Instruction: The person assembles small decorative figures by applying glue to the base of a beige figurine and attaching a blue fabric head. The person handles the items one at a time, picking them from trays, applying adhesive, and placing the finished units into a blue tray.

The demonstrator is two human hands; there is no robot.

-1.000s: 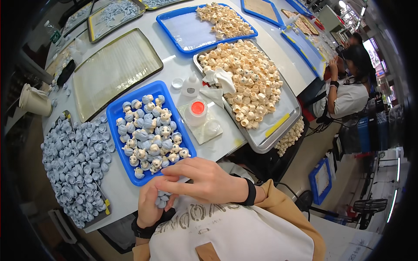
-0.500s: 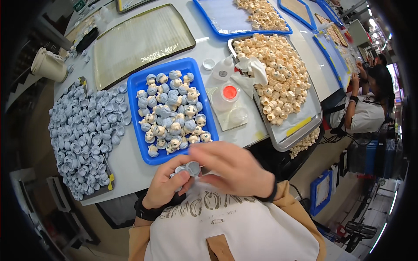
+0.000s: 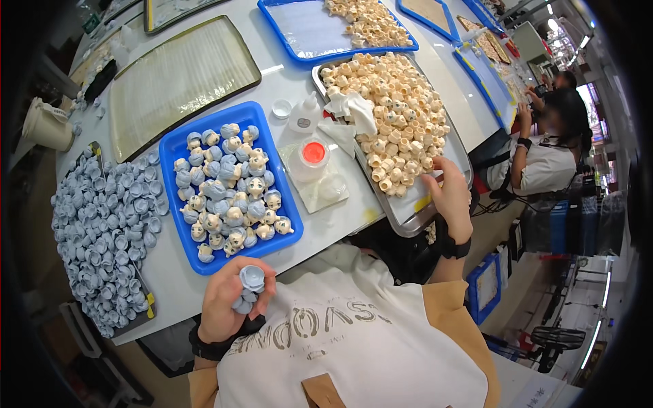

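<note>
My left hand (image 3: 221,299), near my chest, is closed around several light blue doll hair pieces (image 3: 252,277). The topmost is a hollow cup with its opening facing up. My right hand (image 3: 452,200) reaches over the right side of a metal tray (image 3: 411,226), its thumb and forefinger apart at the edge of a heap of cream doll head pieces (image 3: 394,126). Whether its fingertips touch a piece is hard to see. Ahead of my left hand, a blue tray (image 3: 277,175) holds many doll heads fitted with blue hair.
Loose blue hair pieces (image 3: 109,238) lie heaped at the left. Between the trays stand a red-topped jar (image 3: 313,155), a squeeze bottle (image 3: 305,114) and a crumpled white cloth (image 3: 354,112). A shallow lined tray (image 3: 187,81) lies farther back. Another person (image 3: 544,153) sits at the right.
My right hand has left the hair pieces near my chest and moved right and forward to the metal tray. My left hand still grips the hair pieces. The view has shifted rightward.
</note>
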